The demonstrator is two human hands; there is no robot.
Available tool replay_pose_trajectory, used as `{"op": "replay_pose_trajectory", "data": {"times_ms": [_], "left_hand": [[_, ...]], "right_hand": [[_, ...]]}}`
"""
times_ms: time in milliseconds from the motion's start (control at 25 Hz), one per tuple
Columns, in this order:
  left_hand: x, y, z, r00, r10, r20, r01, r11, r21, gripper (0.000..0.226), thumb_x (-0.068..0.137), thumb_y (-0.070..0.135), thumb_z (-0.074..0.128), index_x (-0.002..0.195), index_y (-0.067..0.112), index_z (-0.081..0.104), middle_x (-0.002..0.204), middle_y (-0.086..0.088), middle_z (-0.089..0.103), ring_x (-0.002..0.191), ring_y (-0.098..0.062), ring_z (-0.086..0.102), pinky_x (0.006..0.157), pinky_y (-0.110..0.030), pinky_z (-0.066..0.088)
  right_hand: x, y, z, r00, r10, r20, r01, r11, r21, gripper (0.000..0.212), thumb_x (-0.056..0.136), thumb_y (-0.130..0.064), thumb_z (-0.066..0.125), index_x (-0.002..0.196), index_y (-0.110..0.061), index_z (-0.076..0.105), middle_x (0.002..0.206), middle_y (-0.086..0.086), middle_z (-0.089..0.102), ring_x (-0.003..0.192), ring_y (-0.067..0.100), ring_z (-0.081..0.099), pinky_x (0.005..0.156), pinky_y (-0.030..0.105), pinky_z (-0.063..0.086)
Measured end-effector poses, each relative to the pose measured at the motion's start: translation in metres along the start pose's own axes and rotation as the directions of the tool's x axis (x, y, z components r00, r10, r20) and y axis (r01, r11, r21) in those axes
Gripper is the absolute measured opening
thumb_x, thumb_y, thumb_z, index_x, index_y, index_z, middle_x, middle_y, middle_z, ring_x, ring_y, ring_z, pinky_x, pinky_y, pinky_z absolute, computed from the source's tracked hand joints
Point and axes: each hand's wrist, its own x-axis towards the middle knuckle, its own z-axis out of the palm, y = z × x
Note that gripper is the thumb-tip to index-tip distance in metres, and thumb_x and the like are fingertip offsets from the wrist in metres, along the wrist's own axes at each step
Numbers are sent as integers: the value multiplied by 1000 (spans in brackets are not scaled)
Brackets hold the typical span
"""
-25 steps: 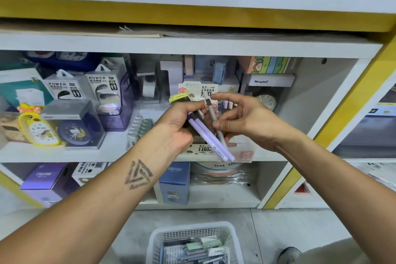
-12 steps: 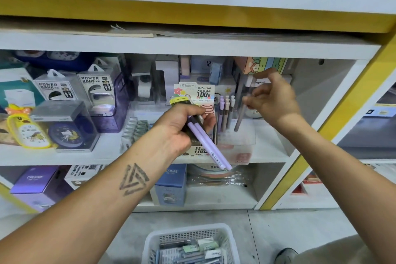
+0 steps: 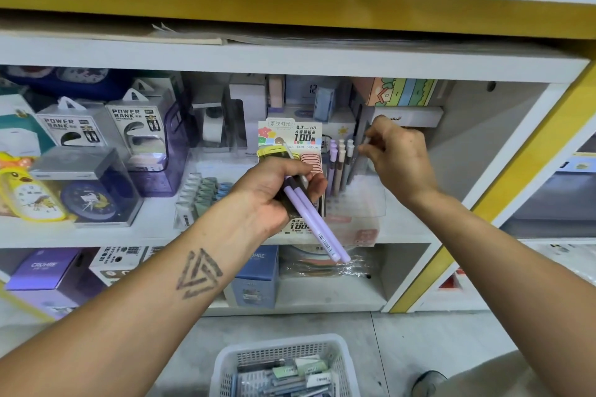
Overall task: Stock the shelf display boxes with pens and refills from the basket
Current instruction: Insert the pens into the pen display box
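My left hand [image 3: 274,190] grips two lilac pens [image 3: 317,226] together with a dark pack topped in yellow [image 3: 272,151], held in front of the middle shelf. The pens slant down to the right. My right hand [image 3: 398,151] is higher and to the right, pinching the top of a grey pen [image 3: 358,161] that stands among the upright pens in the clear display box [image 3: 361,200]. A card reading 0.7 HB 100 [image 3: 290,134] stands behind my left hand. The white basket [image 3: 283,367] with pens and refill packs sits on the floor below.
Power bank boxes [image 3: 138,126] and clock boxes [image 3: 87,187] fill the shelf's left side. Small refill tubes [image 3: 200,190] lie left of the display box. Purple and blue boxes stand on the lower shelf [image 3: 322,296]. A yellow-edged shelf post [image 3: 516,177] rises on the right.
My right hand took one grey pen from the left hand's bundle, carried it up and right, then lowered it into the display box. The left hand has stayed put with the lilac pens.
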Motion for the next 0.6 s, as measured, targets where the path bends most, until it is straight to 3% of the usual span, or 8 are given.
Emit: {"op": "replay_pose_trajectory", "data": {"times_ms": [200, 400, 600], "left_hand": [[1, 2, -2, 1000, -6, 5, 6, 1000, 11, 9, 86, -8, 58, 81, -1, 59, 63, -13, 61, 69, -29, 66, 83, -39, 58], [0, 2, -2, 1000, -1, 5, 1, 1000, 19, 8, 85, -8, 59, 82, 0, 59, 62, -12, 61, 68, -28, 65, 81, -38, 58], [0, 2, -3, 1000, -1, 1, 1, 1000, 4, 7, 85, -8, 59, 85, -1, 59, 67, -14, 61, 67, -28, 65, 80, -39, 59]], "right_hand": [[2, 3, 3, 1000, -12, 16, 11, 999, 36, 18, 86, -9, 74, 83, -14, 57, 67, 1, 63, 63, 23, 61, 59, 42, 53], [5, 9, 2, 999, -38, -1, 38, 999, 8, 10, 89, -10, 70, 84, -8, 62, 71, 7, 68, 66, 26, 65, 60, 42, 54], [1, 8, 5, 994, -98, 47, 100, 993, -54, 11, 90, -8, 68, 82, -7, 61, 67, 0, 61, 60, 23, 58, 55, 35, 48]]}}
